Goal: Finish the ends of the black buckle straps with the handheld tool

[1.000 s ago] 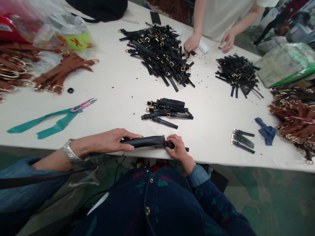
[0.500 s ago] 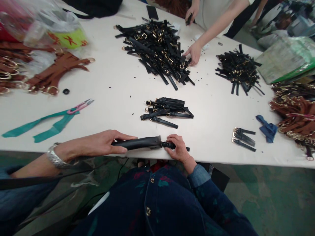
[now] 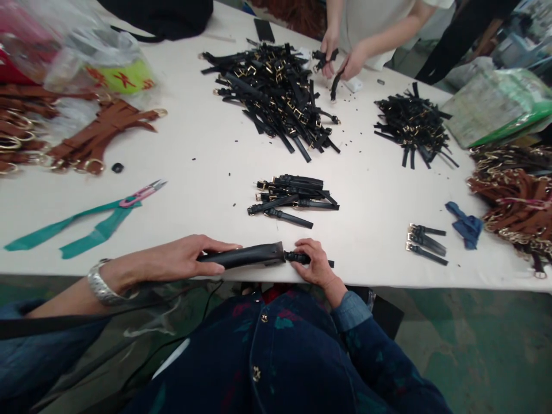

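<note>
My left hand [image 3: 185,260] is closed around the handle of a long black tool [image 3: 245,255] that lies along the near edge of the white table [image 3: 202,167]. At the tool's right tip my right hand [image 3: 314,263] pinches a thin black strap [image 3: 321,262] flat against the tabletop. A small stack of black buckled straps [image 3: 293,196] lies just beyond the tool. Three more black straps [image 3: 425,242] sit to the right of my right hand.
A big heap of black straps [image 3: 276,92] and a smaller one [image 3: 414,123] lie at the far side, where another person's hands [image 3: 340,54] hold a strap. Brown straps [image 3: 95,135] are left, more brown straps [image 3: 517,195] right. Pink snips [image 3: 142,192] rest on green ribbon [image 3: 73,227]. Blue cloth scrap [image 3: 466,224].
My hands and the tool have barely shifted. The other person's hand has left the big heap and both of their hands now hold a strap above the table.
</note>
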A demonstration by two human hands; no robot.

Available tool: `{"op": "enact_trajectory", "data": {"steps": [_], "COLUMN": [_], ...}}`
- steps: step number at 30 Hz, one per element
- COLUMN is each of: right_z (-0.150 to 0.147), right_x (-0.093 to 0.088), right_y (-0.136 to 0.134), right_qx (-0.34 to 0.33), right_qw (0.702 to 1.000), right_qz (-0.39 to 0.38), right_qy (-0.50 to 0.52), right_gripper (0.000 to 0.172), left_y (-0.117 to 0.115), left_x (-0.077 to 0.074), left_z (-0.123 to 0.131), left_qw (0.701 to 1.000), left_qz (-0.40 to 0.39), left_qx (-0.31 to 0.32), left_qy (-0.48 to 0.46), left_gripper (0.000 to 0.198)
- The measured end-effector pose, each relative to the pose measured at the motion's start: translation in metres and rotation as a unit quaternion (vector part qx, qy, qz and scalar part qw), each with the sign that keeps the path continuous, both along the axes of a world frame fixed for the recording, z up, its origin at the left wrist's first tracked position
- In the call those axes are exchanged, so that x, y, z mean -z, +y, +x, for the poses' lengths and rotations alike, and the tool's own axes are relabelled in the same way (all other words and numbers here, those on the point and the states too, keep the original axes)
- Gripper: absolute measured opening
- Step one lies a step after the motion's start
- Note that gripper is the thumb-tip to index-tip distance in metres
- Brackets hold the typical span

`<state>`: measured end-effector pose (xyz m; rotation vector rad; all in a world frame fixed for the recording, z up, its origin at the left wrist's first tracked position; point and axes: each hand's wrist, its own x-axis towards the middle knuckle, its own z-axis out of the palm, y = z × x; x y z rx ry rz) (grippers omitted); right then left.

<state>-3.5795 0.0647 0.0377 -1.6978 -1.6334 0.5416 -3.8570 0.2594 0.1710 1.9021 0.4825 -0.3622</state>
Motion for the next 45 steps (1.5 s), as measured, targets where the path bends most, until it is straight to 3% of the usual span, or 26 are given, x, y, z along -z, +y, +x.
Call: {"op": "enact_trajectory", "data": {"steps": [6, 11, 15, 21, 28, 32, 39, 42, 45], "right_z": [0.001, 0.003, 0.002, 0.003, 0.028, 0.037, 0.039, 0.042, 0.046], "right_x": [0.001, -0.002, -0.007, -0.006, -0.001, 0.0, -0.003, -0.005, -0.008], "right_y": [0.001, -0.003, -0.013, -0.016, -0.022, -0.023, -0.016, -0.016, -0.015], "right_qx": [-0.007, -0.019, 0.026, 0.082, 0.039, 0.026, 0.009, -0.001, -0.021], "right_qw": [1.0, 0.999, 0.997, 0.993, 0.997, 0.997, 0.997, 0.996, 0.994], "right_qz": [0.006, -0.017, -0.032, -0.059, -0.045, -0.048, -0.058, -0.067, -0.08], "right_qy": [0.003, -0.023, -0.061, -0.056, -0.056, -0.048, -0.051, -0.064, -0.075], "right_gripper": [0.02, 0.022, 0.03, 0.023, 0.034, 0.029, 0.025, 0.029, 0.027], "left_y": [-0.014, -0.016, -0.018, -0.038, -0.045, -0.041, -0.051, -0.053, -0.054], "left_x": [-0.004, 0.001, -0.004, -0.004, 0.015, 0.01, 0.0, 0.001, 0.0], "left_z": [0.019, -0.001, -0.006, 0.023, 0.005, 0.0, 0.039, 0.036, 0.026], "left_qw": [0.997, 0.996, 0.994, 0.996, 0.996, 0.998, 0.996, 0.993, 0.991], "left_qz": [0.066, 0.09, 0.102, 0.091, 0.053, 0.0, -0.028, -0.04, 0.001], "left_qx": [0.026, 0.016, 0.018, 0.005, -0.066, -0.065, -0.079, -0.108, -0.12], "left_qy": [-0.024, 0.002, 0.021, -0.007, 0.013, 0.016, 0.009, 0.027, 0.064], "left_gripper": [0.053, 0.054, 0.057, 0.056, 0.058, 0.056, 0.057, 0.058, 0.059]}}
